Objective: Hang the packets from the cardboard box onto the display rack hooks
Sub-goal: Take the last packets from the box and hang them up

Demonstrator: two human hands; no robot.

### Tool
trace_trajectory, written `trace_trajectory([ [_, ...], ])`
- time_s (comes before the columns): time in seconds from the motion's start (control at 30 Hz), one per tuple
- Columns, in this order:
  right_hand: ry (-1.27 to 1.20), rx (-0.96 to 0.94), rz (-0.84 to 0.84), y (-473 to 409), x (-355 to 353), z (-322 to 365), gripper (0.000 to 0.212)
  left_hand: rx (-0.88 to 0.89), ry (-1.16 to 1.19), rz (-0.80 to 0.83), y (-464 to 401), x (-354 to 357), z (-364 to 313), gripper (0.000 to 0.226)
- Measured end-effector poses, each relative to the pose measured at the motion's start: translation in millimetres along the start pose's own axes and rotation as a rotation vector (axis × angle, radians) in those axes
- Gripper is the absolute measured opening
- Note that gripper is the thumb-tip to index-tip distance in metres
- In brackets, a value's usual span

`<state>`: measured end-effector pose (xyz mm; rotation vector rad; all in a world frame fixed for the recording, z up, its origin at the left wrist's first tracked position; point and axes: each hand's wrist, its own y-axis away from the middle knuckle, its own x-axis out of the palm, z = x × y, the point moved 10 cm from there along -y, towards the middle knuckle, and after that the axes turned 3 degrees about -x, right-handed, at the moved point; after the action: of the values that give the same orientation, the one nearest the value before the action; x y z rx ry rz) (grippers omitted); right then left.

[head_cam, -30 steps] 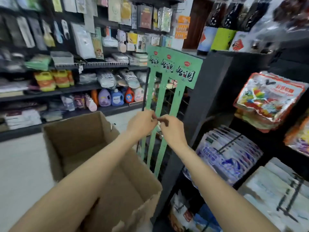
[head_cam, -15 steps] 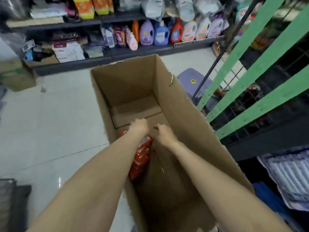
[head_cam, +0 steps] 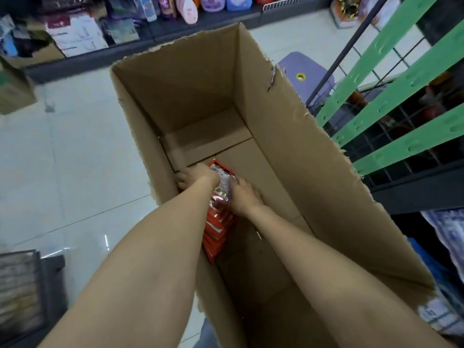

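head view: glossy tiled floor (head_cam: 75,151)

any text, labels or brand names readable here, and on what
None can be read.
Top red packet in the cardboard box: label print too blurred.
White bag on the far shelf: maroon label, print too small.
Green rack strips: no text in view.

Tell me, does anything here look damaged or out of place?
Yes. The cardboard box has a ragged, torn top rim, with rips along its right wall near the green display rack. The red packets inside lie stacked neatly against its left wall.
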<state>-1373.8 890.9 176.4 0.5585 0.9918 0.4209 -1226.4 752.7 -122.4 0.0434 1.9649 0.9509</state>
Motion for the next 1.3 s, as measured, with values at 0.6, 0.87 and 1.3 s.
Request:
trace_trajectory([
  [0.6, -0.35, -0.162, -0.696, 127.3, -158.2, -37.8, 0.009, 0.595, 0.584, 0.015, 384.4, -228.6, -160.5, 0.038],
  [0.87, -0.55, -0.308, -1.058, 283.8, -261.8, -68.9, 0.027, 1.024, 0.8, -0.012, 553.9, -275.0, -233.6, 0.007],
  [1.3, -0.476, -0.346, -1.621, 531.8, -336.1, -185.2, 0.043, 1.468, 0.8, 0.069, 820.5, -214.2, -345.8, 0.015],
])
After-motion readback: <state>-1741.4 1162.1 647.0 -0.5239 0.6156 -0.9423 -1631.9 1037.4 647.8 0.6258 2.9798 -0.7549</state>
